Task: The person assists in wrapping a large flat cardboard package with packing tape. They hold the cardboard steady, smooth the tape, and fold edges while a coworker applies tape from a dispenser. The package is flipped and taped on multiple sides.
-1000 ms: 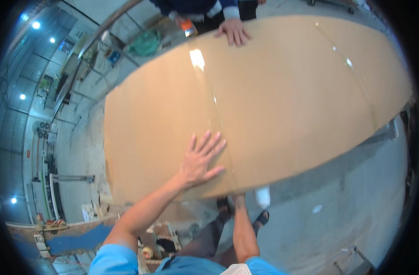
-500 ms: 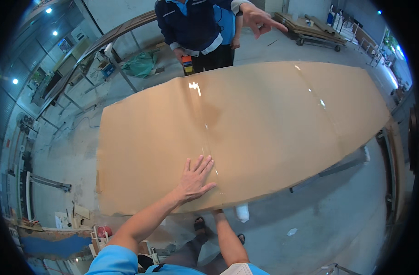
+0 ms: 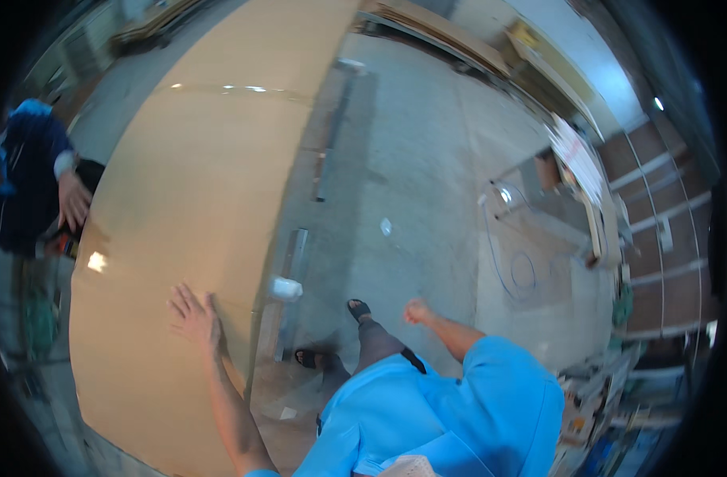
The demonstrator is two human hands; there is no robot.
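At the far left, a co-worker in a dark blue jacket stood by the left edge of a large tan cardboard sheet, the co-worker's hand angled down near that edge; whether it touched could not be told. Just below it was a small dark object with an orange-red patch. The sheet stretched from the top of the view to the bottom, a clear, shiny strip of tape crossing its upper part.

The person's left hand lay palm down on the sheet near its right edge, fingers spread and gripping nothing, forearm reaching up from below. Just past that edge, a white wrapped bundle sat beside a grey metal bar.

The person's right hand hung above the grey concrete floor, well apart from the sheet, elbow bent and fingers curled into a fist; whether it held anything could not be told. Farther right, a stack of white sheets bore reddish marks too blurred to read.
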